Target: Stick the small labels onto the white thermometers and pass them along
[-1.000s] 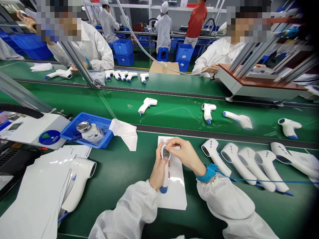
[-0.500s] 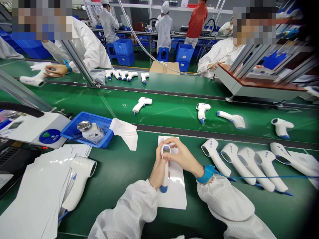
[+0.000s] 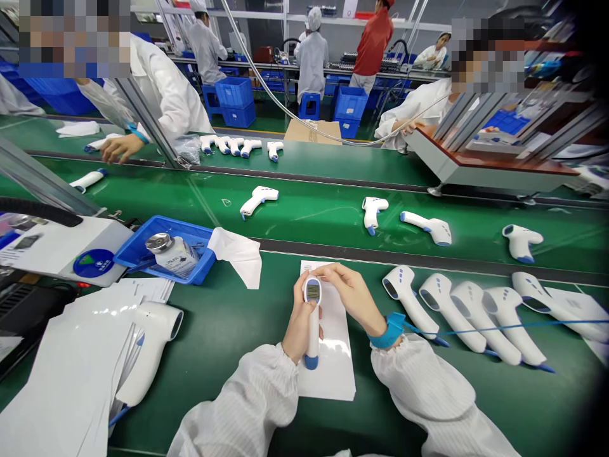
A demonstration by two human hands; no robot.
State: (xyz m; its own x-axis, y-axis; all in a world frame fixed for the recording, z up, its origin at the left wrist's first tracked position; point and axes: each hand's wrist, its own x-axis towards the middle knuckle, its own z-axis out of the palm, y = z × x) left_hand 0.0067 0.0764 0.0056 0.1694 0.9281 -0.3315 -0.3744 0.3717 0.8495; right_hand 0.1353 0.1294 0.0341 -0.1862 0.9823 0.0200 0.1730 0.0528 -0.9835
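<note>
Main change: right hand (image 3: 352, 295) has shifted its thumb off the screen (image 3: 313, 291), which now shows whole, with dark lines on it, too small to read. Likely means the display can be viewed unblocked; device (image 3: 312, 336) not yet let go, so work on it looks unfinished.

Device is over the paper (image 3: 337, 368), screen end at 12 o'clock, blue tip at 6. Can't tell if it touches the paper.

Left hand (image 3: 299, 324) still has it: fingers wrapped round from the 9 o'clock side, thumb just below the screen, no real gap. Right fingers half curled, tips at the head's 12–1 o'clock edge; can't tell if they pinch it or only rest there.

Around the held device: row (image 3: 454, 317) of similar ones at 3 o'clock, unmoved; blue tray (image 3: 203, 270) at 10, also unmoved. Belt (image 3: 309, 219) at 12: its devices have slid toward 9 o'clock. Further out at 10, co-worker's hand (image 3: 122, 147) has released a device; fingers now spread, and a white unit (image 3: 88, 181) lies on the belt nearby.
</note>
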